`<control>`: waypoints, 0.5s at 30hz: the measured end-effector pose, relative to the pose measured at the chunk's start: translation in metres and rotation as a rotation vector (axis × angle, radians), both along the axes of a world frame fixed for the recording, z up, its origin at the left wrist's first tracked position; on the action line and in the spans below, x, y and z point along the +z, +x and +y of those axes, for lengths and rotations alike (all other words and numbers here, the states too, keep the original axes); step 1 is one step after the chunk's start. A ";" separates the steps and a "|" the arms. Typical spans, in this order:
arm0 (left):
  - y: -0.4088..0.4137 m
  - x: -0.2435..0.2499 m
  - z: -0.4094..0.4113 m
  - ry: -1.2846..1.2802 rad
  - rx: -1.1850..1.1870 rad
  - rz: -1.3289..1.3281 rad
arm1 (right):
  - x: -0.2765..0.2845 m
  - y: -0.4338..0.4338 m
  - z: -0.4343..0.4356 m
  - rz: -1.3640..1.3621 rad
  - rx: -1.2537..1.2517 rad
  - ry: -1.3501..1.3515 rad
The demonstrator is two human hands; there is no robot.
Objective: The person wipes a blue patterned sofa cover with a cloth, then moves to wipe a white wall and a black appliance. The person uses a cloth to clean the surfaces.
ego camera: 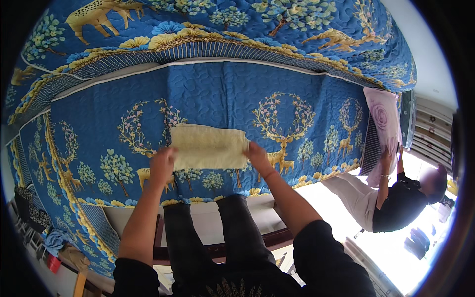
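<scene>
A folded pale yellow cloth (209, 146) is held up in front of me, above a sofa seat under a blue quilted cover (222, 96) printed with deer, trees and flower wreaths. My left hand (163, 163) grips its left edge, slightly blurred. At the opposite edge, my right hand (258, 157) pinches the cloth near its upper right corner. The cloth hangs roughly flat between both hands, and its underside is hidden.
The covered backrest (207, 29) rises beyond the seat. At the right end, another person (400, 204) holds a pink rose-patterned cushion or cloth (382, 111). Rumpled blue clothing (57, 239) and a red object (53, 263) are at the lower left.
</scene>
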State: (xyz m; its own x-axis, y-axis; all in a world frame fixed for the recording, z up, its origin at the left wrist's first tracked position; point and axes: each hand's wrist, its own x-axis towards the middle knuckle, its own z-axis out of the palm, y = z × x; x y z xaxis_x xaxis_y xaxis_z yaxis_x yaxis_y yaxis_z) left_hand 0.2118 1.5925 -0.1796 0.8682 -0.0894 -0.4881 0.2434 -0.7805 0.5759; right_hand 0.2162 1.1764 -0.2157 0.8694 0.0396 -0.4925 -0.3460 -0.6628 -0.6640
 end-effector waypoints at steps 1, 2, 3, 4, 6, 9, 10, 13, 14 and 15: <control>0.017 0.006 -0.004 0.031 0.079 -0.117 | 0.020 0.021 0.018 -0.091 -0.094 -0.039; 0.029 0.016 -0.013 0.053 0.154 -0.236 | 0.034 0.032 0.028 -0.149 -0.003 -0.123; 0.030 0.018 -0.020 0.069 0.076 -0.282 | 0.045 0.040 0.036 -0.207 0.081 -0.212; 0.032 0.018 -0.026 0.081 -0.006 -0.329 | 0.048 0.043 0.039 -0.266 0.161 -0.304; 0.027 0.019 -0.043 0.081 -0.208 -0.230 | 0.054 0.028 0.055 -0.326 0.431 -0.354; -0.005 0.008 -0.061 0.144 -0.441 -0.119 | 0.050 -0.002 0.075 -0.332 0.666 -0.412; -0.009 -0.001 -0.065 0.263 -0.511 -0.072 | 0.046 -0.008 0.080 -0.319 0.714 -0.433; -0.008 -0.014 -0.069 0.300 -0.479 -0.104 | 0.024 -0.006 0.090 -0.365 0.637 -0.442; -0.007 -0.021 -0.069 0.276 -0.456 -0.165 | 0.016 0.000 0.089 -0.387 0.623 -0.431; -0.008 -0.026 -0.068 0.250 -0.433 -0.221 | 0.009 0.004 0.087 -0.405 0.610 -0.419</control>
State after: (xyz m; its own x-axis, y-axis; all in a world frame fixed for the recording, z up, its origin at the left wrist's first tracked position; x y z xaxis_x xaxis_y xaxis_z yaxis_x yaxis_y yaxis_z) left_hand 0.2041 1.5242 -0.2056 0.8624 -0.3658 -0.3500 -0.2362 -0.9022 0.3608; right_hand 0.2199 1.2632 -0.2070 0.8676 0.4433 -0.2255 0.3647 -0.8753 -0.3175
